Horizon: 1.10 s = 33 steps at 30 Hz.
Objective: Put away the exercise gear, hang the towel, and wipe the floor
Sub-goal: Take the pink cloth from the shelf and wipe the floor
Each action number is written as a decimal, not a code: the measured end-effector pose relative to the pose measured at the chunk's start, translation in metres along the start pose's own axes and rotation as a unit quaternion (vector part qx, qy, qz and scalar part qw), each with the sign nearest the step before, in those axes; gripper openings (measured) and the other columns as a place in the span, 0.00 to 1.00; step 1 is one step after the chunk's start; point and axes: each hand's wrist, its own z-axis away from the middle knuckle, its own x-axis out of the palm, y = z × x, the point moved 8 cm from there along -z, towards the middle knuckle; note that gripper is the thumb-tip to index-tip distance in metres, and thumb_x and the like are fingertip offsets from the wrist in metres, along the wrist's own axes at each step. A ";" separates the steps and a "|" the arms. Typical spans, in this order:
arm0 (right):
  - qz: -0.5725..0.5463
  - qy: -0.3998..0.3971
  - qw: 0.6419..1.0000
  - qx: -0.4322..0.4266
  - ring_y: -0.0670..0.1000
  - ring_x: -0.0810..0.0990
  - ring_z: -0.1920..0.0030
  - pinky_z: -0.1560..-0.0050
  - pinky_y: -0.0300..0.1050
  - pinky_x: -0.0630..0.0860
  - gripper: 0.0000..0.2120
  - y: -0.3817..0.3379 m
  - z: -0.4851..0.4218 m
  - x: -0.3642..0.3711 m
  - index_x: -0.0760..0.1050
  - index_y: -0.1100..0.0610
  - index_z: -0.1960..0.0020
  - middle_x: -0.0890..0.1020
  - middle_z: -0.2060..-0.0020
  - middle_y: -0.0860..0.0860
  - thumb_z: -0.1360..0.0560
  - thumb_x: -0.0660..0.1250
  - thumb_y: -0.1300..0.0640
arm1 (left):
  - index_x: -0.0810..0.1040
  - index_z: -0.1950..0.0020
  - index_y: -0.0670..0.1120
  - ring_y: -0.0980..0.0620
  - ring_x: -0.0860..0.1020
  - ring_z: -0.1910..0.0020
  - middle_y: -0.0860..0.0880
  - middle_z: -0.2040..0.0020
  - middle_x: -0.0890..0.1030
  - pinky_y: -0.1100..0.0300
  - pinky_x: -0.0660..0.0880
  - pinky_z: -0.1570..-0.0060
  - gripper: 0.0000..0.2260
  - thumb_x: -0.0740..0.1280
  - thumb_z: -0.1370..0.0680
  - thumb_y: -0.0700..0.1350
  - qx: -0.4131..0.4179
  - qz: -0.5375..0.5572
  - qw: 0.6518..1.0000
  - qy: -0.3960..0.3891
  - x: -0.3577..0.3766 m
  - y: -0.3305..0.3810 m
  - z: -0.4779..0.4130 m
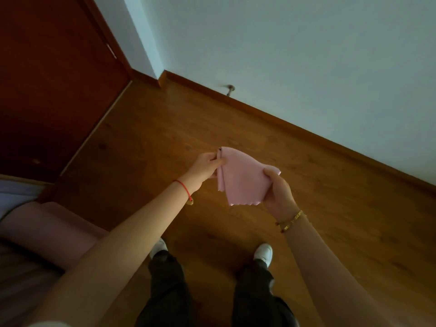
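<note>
Both hands held a folded pink cloth (243, 178) above the wooden floor (165, 138): the left hand (207, 167) pinched its far-left corner, the right hand (279, 193) gripped its right edge. Its scalloped near edge hung free (bare floor stretched far and right to the baseboard (306, 135)).

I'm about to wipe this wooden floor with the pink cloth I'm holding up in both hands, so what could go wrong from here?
1. The pink cloth is held only by its edges, left hand and right hand, well above the floor; it may slip while being refolded.
2. The doorstop near the skirting could snag the cloth.
3. A damp floor may be slippery under the shoes.
</note>
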 end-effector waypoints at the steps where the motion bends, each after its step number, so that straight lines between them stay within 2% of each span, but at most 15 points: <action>1: -0.002 0.007 1.000 0.002 0.60 0.81 0.46 0.58 0.55 0.82 0.13 -0.009 -0.007 -0.023 0.75 0.60 0.40 0.81 0.45 0.59 0.21 0.64 0.55 | 0.79 0.46 0.49 0.45 0.81 0.42 0.44 0.42 0.82 0.46 0.79 0.41 0.05 0.65 0.18 0.47 0.000 0.001 1.000 -0.007 0.027 -0.001 -0.012; 3: -0.003 0.027 1.000 0.003 0.57 0.82 0.50 0.61 0.51 0.81 0.10 -0.023 -0.027 -0.069 0.75 0.60 0.42 0.82 0.48 0.58 0.21 0.63 0.57 | 0.79 0.44 0.48 0.47 0.82 0.45 0.45 0.45 0.83 0.50 0.80 0.43 0.08 0.63 0.18 0.50 -0.003 0.005 1.000 -0.014 0.076 -0.006 -0.039; 5: 0.000 0.052 0.999 -0.009 0.56 0.82 0.50 0.56 0.54 0.81 0.08 -0.032 -0.053 -0.114 0.75 0.59 0.45 0.82 0.49 0.57 0.20 0.62 0.57 | 0.77 0.39 0.47 0.50 0.81 0.46 0.47 0.45 0.82 0.53 0.79 0.45 0.12 0.62 0.18 0.52 -0.002 -0.004 1.000 -0.012 0.119 -0.017 -0.073; 8: 0.035 0.098 0.992 -0.069 0.55 0.82 0.49 0.49 0.56 0.81 0.14 -0.045 -0.105 -0.179 0.72 0.58 0.36 0.82 0.46 0.56 0.19 0.60 0.55 | 0.73 0.31 0.46 0.48 0.79 0.40 0.46 0.38 0.80 0.52 0.76 0.41 0.15 0.63 0.17 0.46 -0.004 -0.026 1.000 0.006 0.162 -0.045 -0.129; 11: 0.105 0.149 0.972 -0.150 0.52 0.83 0.50 0.52 0.52 0.83 0.17 -0.053 -0.164 -0.234 0.69 0.53 0.33 0.82 0.48 0.52 0.18 0.57 0.47 | 0.74 0.31 0.47 0.50 0.75 0.34 0.48 0.33 0.76 0.50 0.73 0.34 0.15 0.62 0.17 0.47 0.026 -0.098 0.995 0.010 0.190 -0.077 -0.189; 13: 0.152 0.184 0.954 -0.181 0.54 0.83 0.48 0.52 0.54 0.82 0.20 -0.046 -0.207 -0.263 0.67 0.52 0.31 0.81 0.49 0.52 0.18 0.55 0.44 | 0.74 0.31 0.47 0.52 0.73 0.34 0.49 0.32 0.75 0.53 0.72 0.35 0.15 0.62 0.17 0.47 0.043 -0.131 0.990 0.011 0.200 -0.099 -0.228; 17: 0.281 0.223 0.909 -0.215 0.54 0.78 0.62 0.69 0.43 0.72 0.16 -0.011 -0.294 -0.304 0.62 0.55 0.30 0.78 0.57 0.53 0.16 0.52 0.50 | 0.74 0.31 0.48 0.54 0.72 0.33 0.51 0.33 0.76 0.59 0.71 0.40 0.14 0.62 0.17 0.47 0.063 -0.162 0.985 0.003 0.210 -0.155 -0.304; 19: 0.344 0.195 0.887 -0.239 0.55 0.79 0.62 0.68 0.46 0.70 0.14 0.016 -0.345 -0.312 0.63 0.55 0.34 0.80 0.55 0.56 0.16 0.54 0.50 | 0.75 0.31 0.49 0.56 0.71 0.34 0.52 0.33 0.76 0.61 0.68 0.43 0.14 0.62 0.16 0.47 0.085 -0.185 0.979 0.011 0.210 -0.184 -0.346; 21: 0.403 0.131 0.875 -0.233 0.55 0.81 0.55 0.60 0.48 0.73 0.15 0.058 -0.405 -0.314 0.67 0.54 0.35 0.81 0.51 0.52 0.17 0.57 0.47 | 0.74 0.31 0.49 0.56 0.71 0.32 0.52 0.33 0.76 0.60 0.67 0.41 0.14 0.61 0.16 0.47 0.103 -0.208 0.973 0.017 0.210 -0.212 -0.392; 24: 0.483 0.026 0.848 -0.219 0.51 0.78 0.40 0.46 0.45 0.71 0.20 0.125 -0.486 -0.317 0.67 0.52 0.29 0.78 0.35 0.53 0.18 0.56 0.45 | 0.73 0.30 0.50 0.52 0.68 0.28 0.52 0.30 0.74 0.52 0.68 0.31 0.15 0.61 0.16 0.47 0.123 -0.254 0.959 0.023 0.209 -0.252 -0.454; 26: 0.535 0.036 0.803 -0.260 0.53 0.64 0.25 0.31 0.49 0.65 0.24 0.147 -0.533 -0.325 0.62 0.52 0.24 0.64 0.23 0.52 0.17 0.56 0.46 | 0.71 0.27 0.49 0.52 0.67 0.26 0.51 0.27 0.72 0.50 0.66 0.27 0.17 0.61 0.16 0.46 0.149 -0.294 0.944 0.025 0.208 -0.277 -0.491; 28: 0.613 0.060 0.728 -0.302 0.56 0.49 0.20 0.23 0.57 0.53 0.26 0.159 -0.573 -0.333 0.56 0.50 0.21 0.54 0.20 0.53 0.17 0.56 0.46 | 0.69 0.25 0.49 0.52 0.65 0.25 0.51 0.25 0.69 0.50 0.64 0.26 0.19 0.62 0.17 0.46 0.172 -0.322 0.930 0.034 0.206 -0.300 -0.516; 30: 0.689 0.065 0.656 -0.303 0.61 0.45 0.20 0.22 0.63 0.48 0.29 0.169 -0.614 -0.338 0.51 0.47 0.20 0.50 0.20 0.53 0.18 0.53 0.43 | 0.67 0.24 0.49 0.52 0.63 0.24 0.51 0.24 0.67 0.51 0.62 0.24 0.20 0.62 0.17 0.46 0.196 -0.348 0.916 0.044 0.202 -0.321 -0.535; 32: 0.759 0.077 0.578 -0.290 0.66 0.46 0.22 0.26 0.69 0.50 0.30 0.176 -0.644 -0.336 0.48 0.45 0.20 0.49 0.20 0.54 0.19 0.46 0.38 | 0.65 0.23 0.50 0.51 0.58 0.21 0.51 0.22 0.64 0.48 0.58 0.23 0.23 0.63 0.17 0.45 0.213 -0.376 0.900 0.054 0.194 -0.339 -0.547; 33: 0.778 0.089 0.554 -0.284 0.68 0.46 0.22 0.27 0.71 0.50 0.30 0.176 -0.655 -0.333 0.46 0.45 0.20 0.49 0.20 0.55 0.20 0.43 0.37 | 0.64 0.22 0.51 0.50 0.55 0.20 0.51 0.21 0.62 0.47 0.56 0.22 0.24 0.64 0.17 0.45 0.217 -0.390 0.893 0.058 0.189 -0.346 -0.552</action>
